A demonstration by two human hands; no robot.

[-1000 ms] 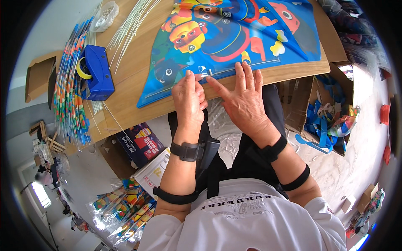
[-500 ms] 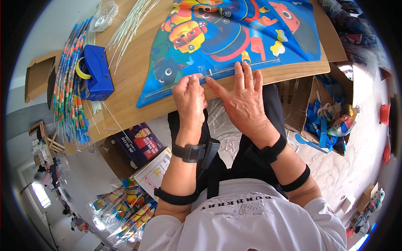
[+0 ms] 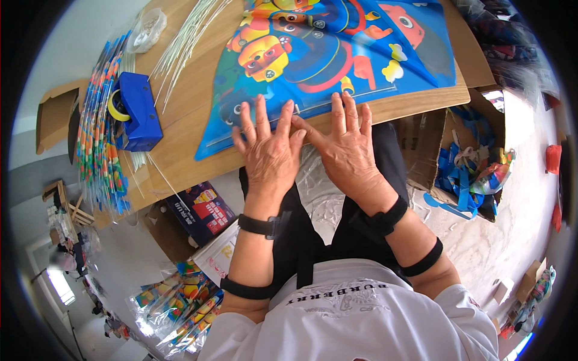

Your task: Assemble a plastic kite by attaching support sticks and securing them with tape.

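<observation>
A blue sheet printed with cartoon dogs, with a slanting edge like a kite sail's, lies over the front of the wooden table. A thin pale rod runs along its near edge, partly hidden by my hands. My left hand rests palm down on the near edge with its fingers spread. Beside it my right hand also lies flat with fingers stretched out, its thumb side close to the left thumb. Neither hand grips anything.
Left on the wooden table stand a blue tape dispenser, several loose pale rods, colourful rolled packages and a whitish bag. An open cardboard box with blue scraps stands at right. A dark printed box sits below the table.
My left hand has gone from closed fingers at the sheet's edge to lying flat and spread on it. The right hand has shifted slightly, still flat. The sheet has moved slightly left.
</observation>
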